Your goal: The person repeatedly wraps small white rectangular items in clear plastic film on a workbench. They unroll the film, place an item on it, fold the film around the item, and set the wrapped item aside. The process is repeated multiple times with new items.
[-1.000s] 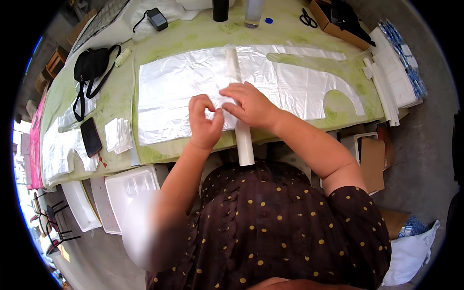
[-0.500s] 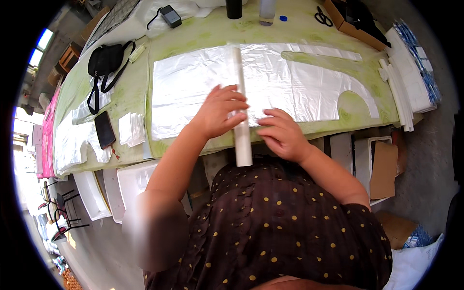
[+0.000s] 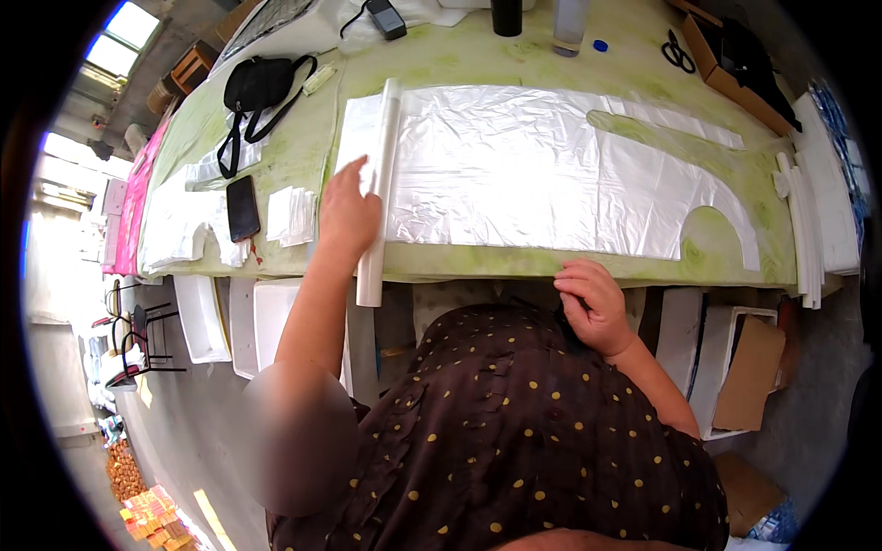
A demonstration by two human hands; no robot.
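Note:
A thin, shiny plastic sheet [image 3: 533,174] lies spread on the green patterned tablecloth, with a curved cut-out and long narrow strips at its right end. Across its left part rests a long white tube [image 3: 369,266], its near end jutting past the table's front edge. My left hand [image 3: 349,216] lies at the tube's left side, its fingers stretched forward and not wrapped round it. Close to the table's front edge, my right hand [image 3: 595,303] hovers apart from the sheet, its fingers loosely curled in, with nothing visible in them.
Left of the sheet lie folded white plastic pieces [image 3: 292,217], a dark phone [image 3: 243,209] and a black bag [image 3: 258,84]. Scissors [image 3: 678,52], a clear bottle [image 3: 569,26] and a cardboard box [image 3: 735,78] stand farther back. White rolls [image 3: 805,234] hang over the right edge.
The tube has moved left across the sheet along with my left hand. My right hand has drawn back from beside the tube to the table edge, and its fingers have curled in.

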